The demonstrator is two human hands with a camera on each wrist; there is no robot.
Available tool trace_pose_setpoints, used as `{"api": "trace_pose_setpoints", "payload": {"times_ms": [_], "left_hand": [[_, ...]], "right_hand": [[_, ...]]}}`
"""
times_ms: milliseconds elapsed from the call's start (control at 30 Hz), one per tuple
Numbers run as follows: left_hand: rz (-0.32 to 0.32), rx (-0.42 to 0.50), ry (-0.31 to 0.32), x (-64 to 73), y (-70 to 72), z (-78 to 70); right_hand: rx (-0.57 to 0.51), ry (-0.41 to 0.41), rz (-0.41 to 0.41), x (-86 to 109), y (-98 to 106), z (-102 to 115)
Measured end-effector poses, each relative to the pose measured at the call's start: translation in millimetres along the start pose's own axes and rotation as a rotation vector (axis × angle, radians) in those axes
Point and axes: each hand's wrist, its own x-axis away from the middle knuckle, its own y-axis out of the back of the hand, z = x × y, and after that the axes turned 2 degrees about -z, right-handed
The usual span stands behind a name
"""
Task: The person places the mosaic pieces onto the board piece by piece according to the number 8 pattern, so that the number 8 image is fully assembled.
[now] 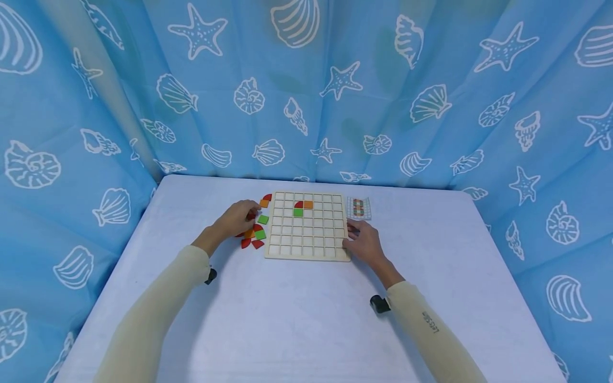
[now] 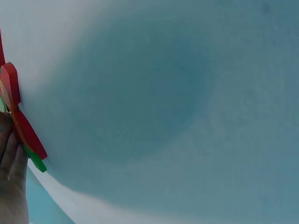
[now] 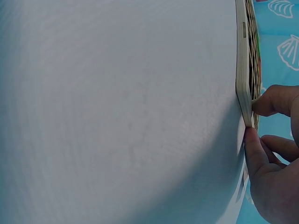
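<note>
In the head view my left hand (image 1: 238,217) hovers low over a loose pile of coloured tiles at the board's left side. A red tile shows beneath its fingers; in the left wrist view the fingers (image 2: 17,161) look fairly straight beside red tiles (image 2: 30,135) and a green one (image 2: 36,159). My right hand (image 1: 366,240) holds the right edge of the wooden grid board (image 1: 306,259), thumb on top and fingers against the side. On the board sit a red-cornered tile (image 1: 299,204), an orange square (image 1: 308,205) and a green square (image 1: 298,213).
A small pattern card (image 1: 365,207) lies right of the board's upper corner. Left of the board are a lone green square (image 1: 263,219) and an orange square (image 1: 264,203). The white table (image 1: 287,319) meets a blue shell-print curtain (image 1: 297,96) behind.
</note>
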Motion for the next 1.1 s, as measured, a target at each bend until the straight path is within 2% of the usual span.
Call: {"api": "trace_pose_setpoints", "payload": {"times_ms": [200,433,633,800,933,1100], "left_hand": [[0.005,-0.034,0.012,0.7,0.6,2.8],[-0.004,0.039,0.078,1.9,0.1,3.0],[-0.039,0.078,0.079,2.5,-0.2,-2.6],[-0.026,0.037,0.074,3.2,-3.7,-9.0],[-0.018,-0.004,0.078,5.3,-5.2,-5.1],[-0.039,-0.03,0.107,7.0,-2.9,-1.1]], "right_hand": [[-0.007,0.009,0.007,1.7,1,1],[-0.023,0.022,0.01,2.0,2,2],[-0.004,0.022,0.003,2.2,2,2],[0.006,0.013,0.006,2.8,2,2],[0.009,0.02,0.006,2.4,2,2],[0.001,0.033,0.005,1.5,2,1]]}}
